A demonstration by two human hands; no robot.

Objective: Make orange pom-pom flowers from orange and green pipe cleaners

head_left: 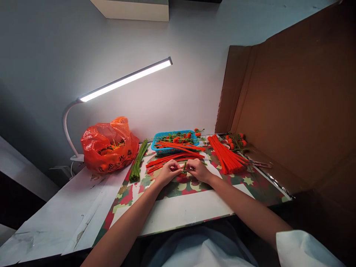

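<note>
In the middle of the table, my left hand (169, 172) and my right hand (198, 170) meet, fingertips pinched on a small orange flower (183, 175) with a green stem. Its stem points up between the fingers, and the orange head hangs below. The fingers hide part of it. Just beyond my hands lie loose orange-red pipe cleaners (158, 162). Behind them, a blue plastic basket (164, 151) holds orange flowers and green stems, with more orange-red pipe cleaners across its front rim.
Left are a bundle of green pipe cleaners (138, 163), an orange plastic bag (111, 159) and a lit lamp (126, 79). Right are a thick orange-red pipe-cleaner bundle (226, 155), finished flowers (236, 141) and scissors (260, 164). A cardboard sheet (292, 100) walls the right side.
</note>
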